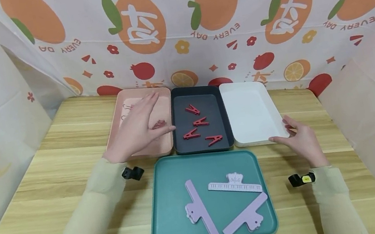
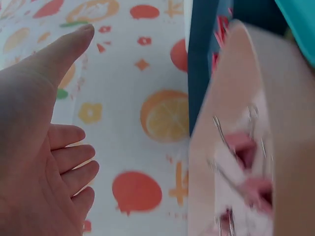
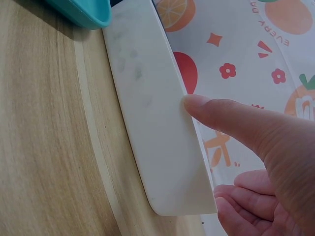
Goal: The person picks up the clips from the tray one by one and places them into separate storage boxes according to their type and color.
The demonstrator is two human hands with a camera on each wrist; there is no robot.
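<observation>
My left hand [image 1: 135,129] hovers over the pink tray [image 1: 120,121], its fingers stretched out and nothing in its grasp. Inside that tray are pink binder clips [image 2: 241,145] with wire handles, partly hidden under the hand in the head view. At the near right corner of the white tray [image 1: 252,112], my right hand [image 1: 301,140] holds the edge: the thumb touches the near rim and the fingers lie by the right side. The dark tray [image 1: 196,91] between them has several red clothespins [image 1: 200,122].
A teal tray [image 1: 170,172] lies in front, bearing three lilac bag clips [image 1: 201,210], one with a ruler-like pattern. All stands on a wooden table [image 1: 40,199]. Behind hangs a fruit-print cloth [image 1: 183,65].
</observation>
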